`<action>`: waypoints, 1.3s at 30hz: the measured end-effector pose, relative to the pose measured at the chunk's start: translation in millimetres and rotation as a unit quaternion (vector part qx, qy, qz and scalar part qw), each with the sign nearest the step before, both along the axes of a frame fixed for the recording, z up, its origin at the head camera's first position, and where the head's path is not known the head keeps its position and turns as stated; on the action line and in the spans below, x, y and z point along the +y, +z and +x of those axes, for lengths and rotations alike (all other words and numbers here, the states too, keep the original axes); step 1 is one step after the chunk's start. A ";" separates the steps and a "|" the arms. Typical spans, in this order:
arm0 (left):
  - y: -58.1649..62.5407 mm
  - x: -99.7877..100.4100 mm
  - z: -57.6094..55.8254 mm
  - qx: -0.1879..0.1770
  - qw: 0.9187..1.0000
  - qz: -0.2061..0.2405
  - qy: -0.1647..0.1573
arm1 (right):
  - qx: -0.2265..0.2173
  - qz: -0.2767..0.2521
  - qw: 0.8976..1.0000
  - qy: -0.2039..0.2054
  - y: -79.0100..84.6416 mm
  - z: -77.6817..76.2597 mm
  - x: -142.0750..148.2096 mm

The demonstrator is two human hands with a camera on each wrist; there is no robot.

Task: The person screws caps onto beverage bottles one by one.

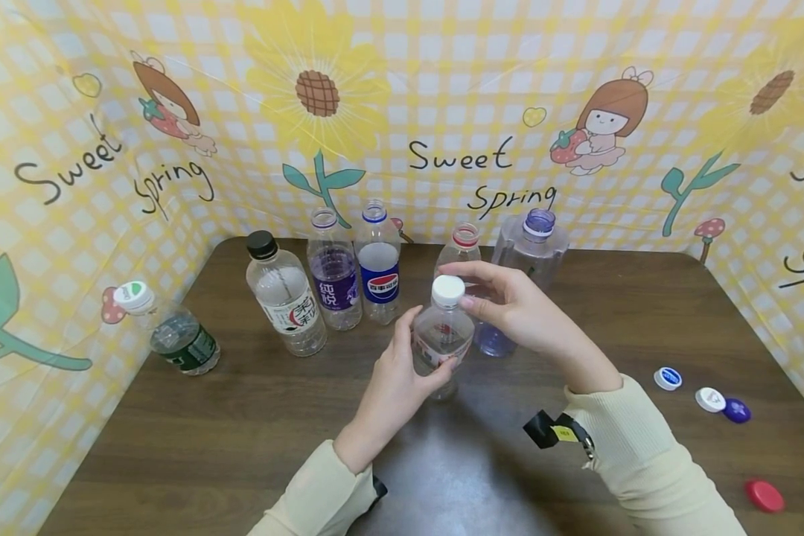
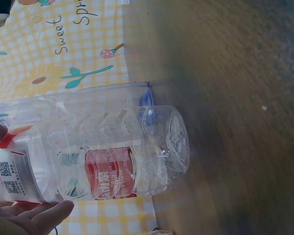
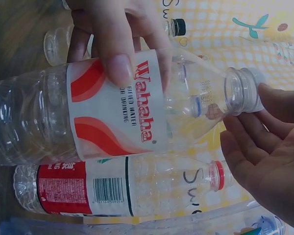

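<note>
In the head view, the left hand wraps a clear plastic bottle with a red-and-white label above the brown wooden table, while the right hand pinches its round white plastic cap. Over to the left wrist: thin, ribbed walls, apparently empty, so light, slick and easily dented, I'd say. Right wrist now, thumb and fingertips at the cap; gentle label-height support looks wise, with firmer pressure on that stiffer cap.

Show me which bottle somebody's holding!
The Wahaha bottle with the white cap: the left hand grips its body, the right hand pinches its cap. No hand holds the other bottles.
</note>
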State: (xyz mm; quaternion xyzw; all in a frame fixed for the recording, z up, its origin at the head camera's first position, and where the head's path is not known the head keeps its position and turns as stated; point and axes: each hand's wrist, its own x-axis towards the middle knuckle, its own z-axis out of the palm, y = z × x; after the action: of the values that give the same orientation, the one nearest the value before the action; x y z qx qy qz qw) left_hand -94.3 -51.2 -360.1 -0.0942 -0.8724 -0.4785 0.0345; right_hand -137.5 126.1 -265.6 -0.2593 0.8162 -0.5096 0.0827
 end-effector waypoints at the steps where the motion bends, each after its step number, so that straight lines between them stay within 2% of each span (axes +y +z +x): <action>1: 0.3 0.0 0.1 -0.002 1.000 0.002 0.000 | 0.000 0.002 1.000 -0.007 -0.3 -0.2 -0.3; 9: 2.3 0.3 0.8 -0.008 1.000 0.003 0.002 | 0.001 0.000 0.998 -0.069 -1.3 1.6 -4.3; 13: 2.6 0.3 1.1 -0.010 1.000 0.003 0.003 | 0.004 -0.008 0.996 -0.085 -2.7 1.4 -6.1; 15: 2.5 0.2 1.3 -0.011 1.000 0.003 0.004 | 0.006 -0.004 0.997 -0.073 -3.4 1.0 -5.3; 21: 1.7 -0.3 1.6 -0.013 1.000 0.003 0.004 | 0.009 -0.009 0.999 0.035 -3.5 0.4 -0.2; 23: 1.5 -0.3 1.4 -0.013 1.000 0.003 0.005 | 0.006 -0.013 0.999 0.048 -3.4 0.4 0.6; 32: 1.0 1.0 1.5 -0.005 1.000 -0.001 0.012 | 0.004 -0.003 1.000 0.002 -3.1 0.2 -0.7; 39: 1.5 0.8 1.2 -0.010 1.000 0.002 0.005 | 0.014 0.009 1.000 -0.014 -3.0 0.5 -1.4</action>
State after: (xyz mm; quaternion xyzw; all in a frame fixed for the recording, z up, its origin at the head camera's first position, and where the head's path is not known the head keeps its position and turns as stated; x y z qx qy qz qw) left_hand -93.1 -50.4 -358.6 -0.0851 -0.8721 -0.4811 0.0282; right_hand -137.0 124.7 -268.6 -0.2544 0.8251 -0.5000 0.0670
